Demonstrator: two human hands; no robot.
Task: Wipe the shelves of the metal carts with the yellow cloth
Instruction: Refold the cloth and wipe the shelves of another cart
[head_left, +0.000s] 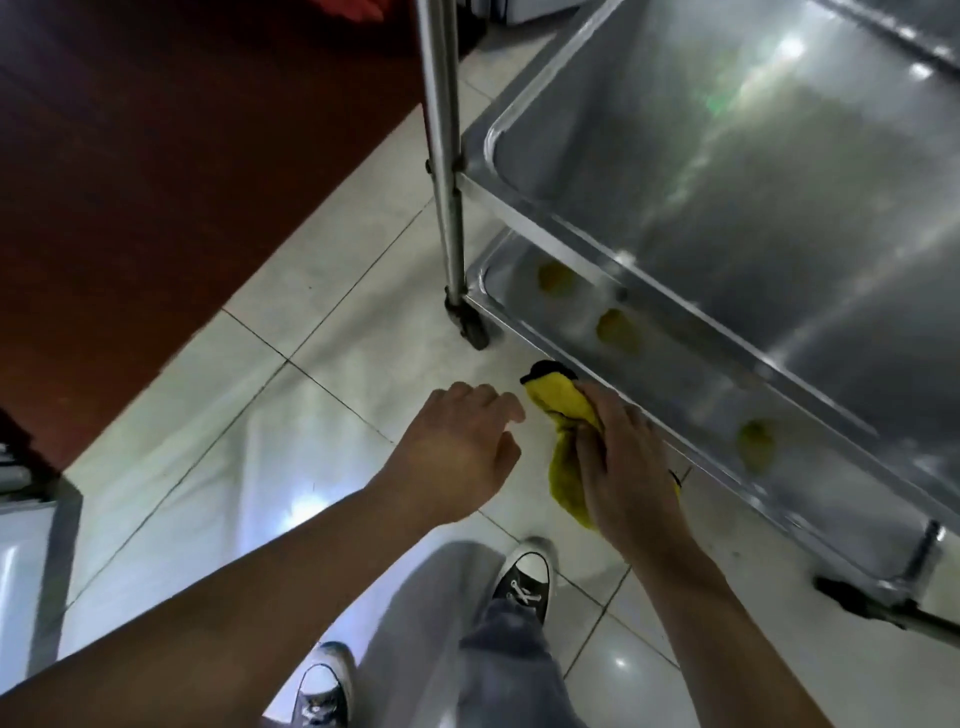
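Gripping one yellow cloth (563, 415), the right hand (626, 467) meets one cart (727, 374); left hand (457, 447) hangs loose, holding nothing.

1. The cart (727, 208) fills the right side of my view, its upper shelf (753, 156) directly above the lower shelf (649, 374).
2. My right hand (628, 467) holds the cloth (558, 402) against the near rim of the lower shelf.
3. My left hand (457, 447) hangs just left of the cloth, apart from it, over the floor (311, 374).
4. The cart's upright post (441, 156) and caster (475, 332) stand at its left corner.
5. My shoes (524, 577) are on the floor below both hands.
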